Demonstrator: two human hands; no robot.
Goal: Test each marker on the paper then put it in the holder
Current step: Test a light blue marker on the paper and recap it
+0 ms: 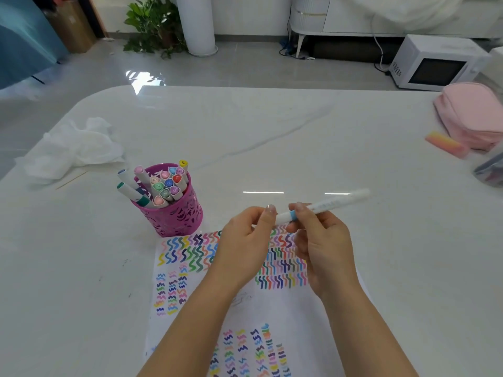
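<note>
Both hands hold one white marker (329, 204) with a light blue ring above the paper (272, 308). My right hand (318, 240) grips its barrel, which points up and right. My left hand (247, 238) pinches the near end, where the cap sits; the tip is hidden. The white paper lies on the table below my hands, covered with many coloured wavy test strokes. To the left stands the magenta cut-out holder (174, 216), filled with several markers, caps up.
A crumpled white tissue (79, 148) lies at the far left of the white marble table (272, 137). A pink pouch (473, 115), a pink-orange eraser (446, 144) and a clear case of markers (490, 170) sit at the right edge.
</note>
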